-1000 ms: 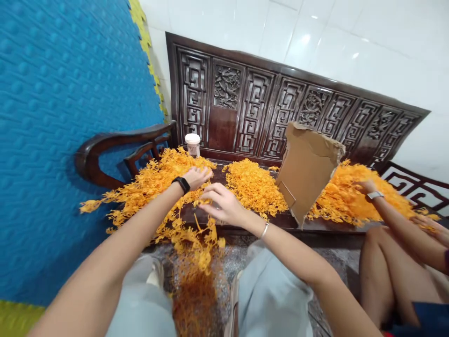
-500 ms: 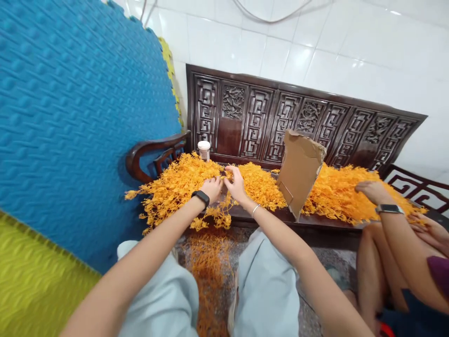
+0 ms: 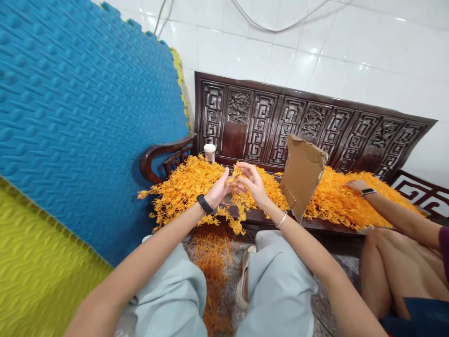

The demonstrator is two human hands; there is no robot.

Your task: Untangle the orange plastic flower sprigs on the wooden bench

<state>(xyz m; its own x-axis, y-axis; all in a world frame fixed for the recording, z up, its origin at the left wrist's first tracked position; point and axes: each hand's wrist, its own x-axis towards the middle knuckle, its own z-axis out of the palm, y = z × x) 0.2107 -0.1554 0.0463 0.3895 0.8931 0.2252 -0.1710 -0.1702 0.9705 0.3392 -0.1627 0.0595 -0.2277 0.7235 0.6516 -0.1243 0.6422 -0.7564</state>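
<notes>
My left hand (image 3: 220, 188), with a black wristband, is raised over the bench, its thumb up and fingers closed around an orange plastic sprig (image 3: 231, 180). Facing it, my right hand (image 3: 255, 185), with a silver bangle, has bent fingers at the same sprig. Part of the grip is hidden. Below the hands, a linked strand of orange pieces (image 3: 239, 213) hangs over the seat's front edge. On the left lies a heap of orange plastic pieces (image 3: 189, 180), and another pile (image 3: 271, 180) lies just right of my hands.
A cardboard sheet (image 3: 303, 173) stands upright on the dark carved bench (image 3: 235, 140). Beyond it, a co-worker's hand (image 3: 357, 185) touches another orange pile (image 3: 336, 206). A white-lidded tub (image 3: 209, 152) stands behind the left heap. Orange bits (image 3: 212, 262) cover the floor between my legs. Blue foam mat (image 3: 87, 103) is at left.
My hands have lifted off the pile and turned towards each other, with an orange sprig between them. The co-worker's near hand has moved left over the far pile; the other hand is out of sight.
</notes>
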